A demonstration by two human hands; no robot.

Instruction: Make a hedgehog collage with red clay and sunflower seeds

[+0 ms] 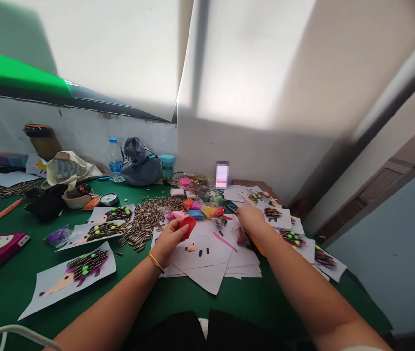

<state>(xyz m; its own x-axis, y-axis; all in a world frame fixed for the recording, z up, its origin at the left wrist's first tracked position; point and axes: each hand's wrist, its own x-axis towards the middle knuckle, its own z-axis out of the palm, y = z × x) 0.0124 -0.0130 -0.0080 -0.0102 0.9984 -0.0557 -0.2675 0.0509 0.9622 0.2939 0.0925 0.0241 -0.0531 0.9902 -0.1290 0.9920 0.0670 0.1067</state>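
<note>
My left hand (170, 240) pinches a flat red piece (187, 228) above the left part of a white sheet (207, 261). On that sheet are a small peach-coloured face, a faint drawn outline and two dark oval pieces (204, 252). A pink strip (225, 242) lies at the sheet's right side. My right hand (250, 217) reaches beyond the sheet, beside the clay packets and finished cards; its fingers are bent away from view, and whatever they touch is hidden. Colourful clay packets (196, 213) lie between and behind the hands.
Striped seeds (145, 219) are heaped left of the sheets. Hedgehog cards (79, 273) lie at the left, others (295, 239) at the right. A water bottle (115, 162), blue bag (141, 165) and teal cup (167, 166) stand near the wall. A purple-red device (5, 251) sits far left.
</note>
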